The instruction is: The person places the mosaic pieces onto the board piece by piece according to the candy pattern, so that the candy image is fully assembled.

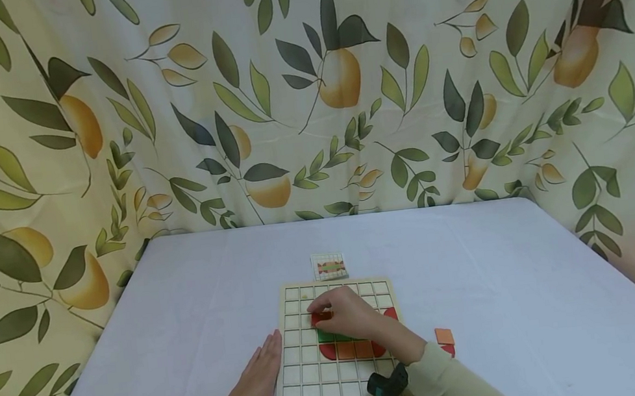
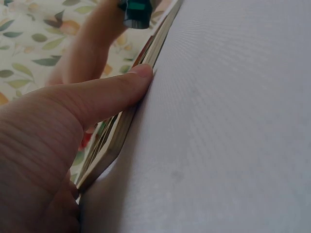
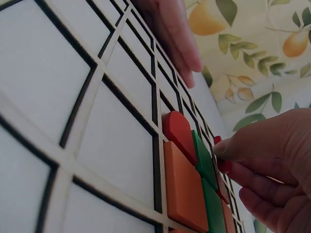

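Note:
A wooden grid board point(image 1: 312, 394) with white square cells lies on the table. My left hand point(image 1: 253, 388) rests against its left side with fingers straight, the thumb along the near edge. Over the upper middle of the board, my right hand point(image 1: 349, 312) pinches a small red tile point(image 3: 224, 165) between thumb and fingers, partly hidden by them. Below that hand, green tiles point(image 1: 325, 336) form a row in the cells. Nearer me is a row of orange tiles point(image 1: 355, 350) with a rounded red tile point(image 1: 327, 352) at its left end. Another red tile point(image 1: 390, 313) sits near the right edge.
A small pattern card point(image 1: 330, 267) lies just beyond the board's far edge. Right of the board, a loose orange tile point(image 1: 444, 336) and a red piece point(image 1: 449, 349) lie on the white table point(image 1: 509, 280). A leaf-and-fruit patterned curtain point(image 1: 325, 158) hangs behind.

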Available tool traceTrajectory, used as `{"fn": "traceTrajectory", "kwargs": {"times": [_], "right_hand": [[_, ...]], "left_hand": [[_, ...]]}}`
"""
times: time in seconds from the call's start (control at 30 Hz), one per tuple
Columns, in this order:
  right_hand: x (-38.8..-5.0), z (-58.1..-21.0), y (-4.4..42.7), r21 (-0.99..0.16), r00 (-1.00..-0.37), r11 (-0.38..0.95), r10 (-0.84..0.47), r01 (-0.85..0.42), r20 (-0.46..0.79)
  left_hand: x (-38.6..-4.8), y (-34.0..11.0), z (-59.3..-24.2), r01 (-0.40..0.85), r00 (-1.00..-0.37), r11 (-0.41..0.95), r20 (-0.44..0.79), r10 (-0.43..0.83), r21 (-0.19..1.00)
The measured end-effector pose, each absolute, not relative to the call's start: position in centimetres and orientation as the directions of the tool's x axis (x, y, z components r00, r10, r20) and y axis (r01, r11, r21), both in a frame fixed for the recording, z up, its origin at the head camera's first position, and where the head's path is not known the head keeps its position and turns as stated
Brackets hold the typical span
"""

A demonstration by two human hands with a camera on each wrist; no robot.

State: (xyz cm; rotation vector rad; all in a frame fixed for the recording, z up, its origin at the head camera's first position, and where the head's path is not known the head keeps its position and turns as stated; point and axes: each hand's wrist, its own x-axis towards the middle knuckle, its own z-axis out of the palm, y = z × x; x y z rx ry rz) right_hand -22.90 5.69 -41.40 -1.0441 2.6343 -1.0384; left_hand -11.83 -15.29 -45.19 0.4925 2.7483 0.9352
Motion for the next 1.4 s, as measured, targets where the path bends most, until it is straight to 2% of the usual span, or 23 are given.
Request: {"fn": "traceTrajectory", "kwargs": {"times": [0.63,0.9,1.4], "right_hand": [[-23.4,-41.7,4.5,-0.643,-0.743,0.508,-0.654,-0.573,0.146],[-23.2,-42.0,4.0,-0.647,-0.760,0.509,-0.627,-0.567,0.173],[-23.0,-42.2,3.9,-0.698,-0.814,0.532,-0.566,-0.480,0.128]], "left_hand": [[-11.8,-15.4,-45.3,0.273,-0.921,0.740,-0.055,0.385,0.615],[-11.8,-15.5,-45.3,0.284,-0.919,0.730,-0.040,0.392,0.621],[-11.8,-15.5,-45.5,0.283,-0.921,0.741,-0.044,0.388,0.609]]}}
